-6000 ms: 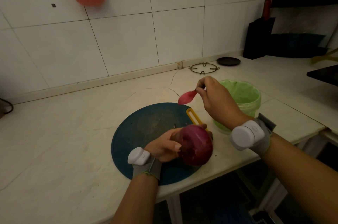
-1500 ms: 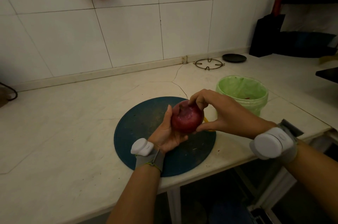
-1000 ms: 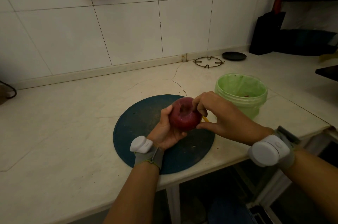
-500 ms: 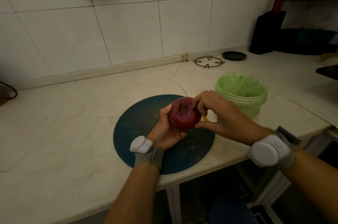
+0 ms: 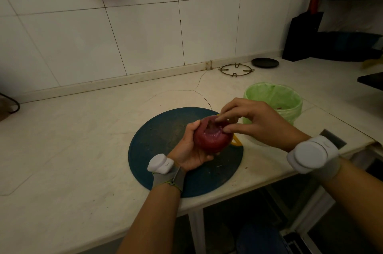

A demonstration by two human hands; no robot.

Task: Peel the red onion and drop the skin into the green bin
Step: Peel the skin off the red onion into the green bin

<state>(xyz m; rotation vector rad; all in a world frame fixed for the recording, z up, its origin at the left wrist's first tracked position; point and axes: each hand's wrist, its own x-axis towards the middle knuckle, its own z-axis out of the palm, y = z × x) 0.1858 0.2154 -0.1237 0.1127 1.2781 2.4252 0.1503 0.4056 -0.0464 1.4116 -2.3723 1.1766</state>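
My left hand [image 5: 189, 150] cups the red onion [image 5: 211, 139] from the left and below, holding it just above the round dark blue cutting board [image 5: 161, 139]. The onion's cut top faces up and looks hollowed and moist. My right hand [image 5: 255, 123] comes in from the right, thumb and forefinger pinching at the onion's top right rim. The green bin [image 5: 273, 100], lined with a green bag, stands on the counter just right of the board, behind my right hand.
A yellow tool [image 5: 236, 140] lies on the board, mostly hidden under the onion. A metal pan-support ring [image 5: 236, 70] and a small black dish [image 5: 265, 62] sit by the tiled wall. The counter's front edge runs close below the board.
Six seconds ago my right hand held a piece of skin near the bin; since then it came back to the onion. Over the last second its fingers have shifted onto the top rim.
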